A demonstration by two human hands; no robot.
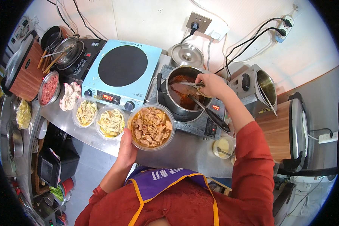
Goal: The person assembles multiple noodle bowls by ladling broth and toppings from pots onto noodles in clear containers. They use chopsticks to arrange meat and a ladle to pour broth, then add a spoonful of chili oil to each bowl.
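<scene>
My left hand [127, 148] grips a clear round plastic bowl [151, 127] filled with sliced meat in broth, at the counter's front edge. My right hand [213, 86] is closed over the steel pot [185, 115] at its right rim. Its fingers hold a slim metal utensil [190, 83] that reaches into the reddish-brown broth; its exact kind I cannot make out. A black-handled ladle [214, 117] leans out of the pot toward me. Two clear bowls of noodles, one near [110, 122] and one farther left [84, 112], stand left of the meat bowl.
A blue induction cooker [147, 62] stands left of the pot. Farther left are a bowl of minced meat [49, 88], a crumpled cloth [70, 96] and a strainer [66, 47]. On the right are a metal fryer [248, 88], a wood-sided appliance [275, 130] and a tub with a spoon [223, 145].
</scene>
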